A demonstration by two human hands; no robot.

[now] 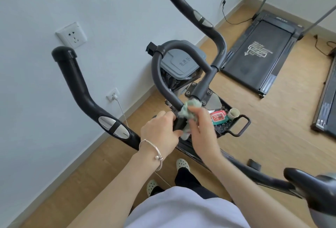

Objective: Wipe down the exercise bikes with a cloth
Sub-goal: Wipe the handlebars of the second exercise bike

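Observation:
An exercise bike's black handlebars [85, 91] rise in front of me, with a grey padded loop bar [163, 80] at their centre. A crumpled pale green cloth [189, 108] is bunched around the base of that loop. My right hand [201, 133] grips the cloth against the bar. My left hand [160, 133], a silver bangle on its wrist, holds the black centre piece just left of the cloth. The bike's black saddle [309, 182] shows at the lower right.
A black perforated tray [229, 127] behind the bars holds a red-lidded wipes pack [219, 117] and a cardboard tube [234, 113]. A grey lidded bin [179, 62] stands by the wall. Treadmills [258, 49] lie at right. A white cable [121, 107] hangs from a wall socket.

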